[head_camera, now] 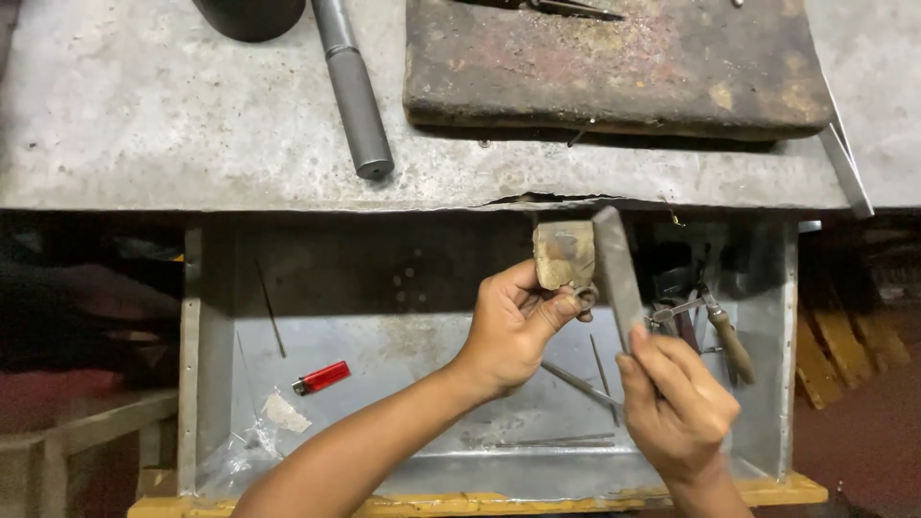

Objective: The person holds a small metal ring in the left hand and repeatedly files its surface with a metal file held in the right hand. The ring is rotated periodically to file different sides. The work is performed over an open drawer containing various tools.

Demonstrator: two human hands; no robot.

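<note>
Your left hand (pixel 513 326) is pinching small metal ring (pixel 581 293) against wooden bench peg (pixel 564 253), bracing it for filing. Your right hand (pixel 676 403) is gripping flat file (pixel 617 273), blade slanting onto ring. Open drawer (pixel 384 384) beneath worktop (pixel 144 115) is catching filings; red lighter (pixel 321 378) is lying inside.

The small ring (pixel 581 293) pinched in the left hand (pixel 513 326) is mostly hidden by fingertips. At twelve o'clock the frame edge cuts off the dark round vessel (pixel 251 14) and the grey metal rod (pixel 351 82).
</note>
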